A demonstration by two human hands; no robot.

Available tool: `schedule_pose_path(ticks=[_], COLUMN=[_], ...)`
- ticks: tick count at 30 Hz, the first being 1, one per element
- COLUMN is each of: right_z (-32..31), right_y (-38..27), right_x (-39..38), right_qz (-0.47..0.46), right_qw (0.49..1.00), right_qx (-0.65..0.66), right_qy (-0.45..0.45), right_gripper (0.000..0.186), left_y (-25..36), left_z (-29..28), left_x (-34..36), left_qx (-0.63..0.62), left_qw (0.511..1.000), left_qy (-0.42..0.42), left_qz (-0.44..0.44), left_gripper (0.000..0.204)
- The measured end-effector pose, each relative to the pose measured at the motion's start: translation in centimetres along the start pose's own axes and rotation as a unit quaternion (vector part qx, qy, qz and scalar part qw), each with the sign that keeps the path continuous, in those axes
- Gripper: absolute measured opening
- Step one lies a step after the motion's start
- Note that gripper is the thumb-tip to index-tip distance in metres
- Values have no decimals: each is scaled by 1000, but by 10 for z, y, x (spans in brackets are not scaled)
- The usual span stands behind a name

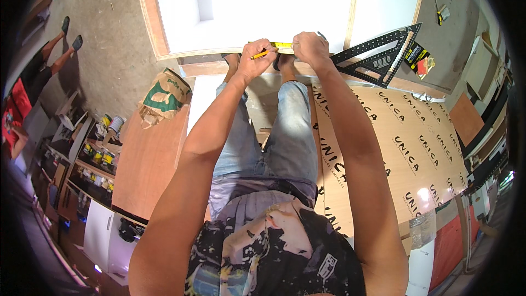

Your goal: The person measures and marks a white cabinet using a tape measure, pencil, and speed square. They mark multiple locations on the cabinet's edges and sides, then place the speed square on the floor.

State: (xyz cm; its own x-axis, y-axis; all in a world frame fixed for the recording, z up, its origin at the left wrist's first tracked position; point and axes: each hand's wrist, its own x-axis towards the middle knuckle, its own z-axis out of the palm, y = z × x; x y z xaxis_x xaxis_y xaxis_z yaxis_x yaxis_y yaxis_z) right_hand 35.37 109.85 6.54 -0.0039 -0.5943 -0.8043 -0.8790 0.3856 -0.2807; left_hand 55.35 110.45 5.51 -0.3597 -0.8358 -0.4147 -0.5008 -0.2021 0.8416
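Note:
A yellow tape measure blade (282, 45) lies along the near edge of the white-lined wooden cabinet (219, 50), spanning the gap between my hands. My left hand (256, 61) is closed around a yellow pencil (259, 55), its fingers at the left part of the blade. At the blade's right part, my right hand (310, 49) is closed on the tape measure; its case is mostly hidden by the hand. Just right of that hand a black triangular square (378, 55) rests at the cabinet's near right corner.
A brown paper bag (165, 98) stands on a brown board (145, 164) at left. Printed tan boards (394, 148) lie at right. Beyond the square are a black-and-yellow package (417, 56) and scattered tools. Another person's legs (55, 57) show at far left.

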Motion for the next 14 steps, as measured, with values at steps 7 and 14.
schedule_pose_path(ticks=[7, 14], right_z=[3, 4], right_y=[2, 3], right_x=[2, 4], right_qz=[0, 6], right_qw=[1000, 1000], right_qx=[-7, -6], right_qy=[1, -7], right_gripper=[21, 21], left_y=[3, 3], left_z=[0, -2], left_x=[0, 2], left_qx=[-6, 21], left_qw=[1000, 1000], left_qy=[5, -7], left_qz=[2, 2], left_gripper=[19, 17])
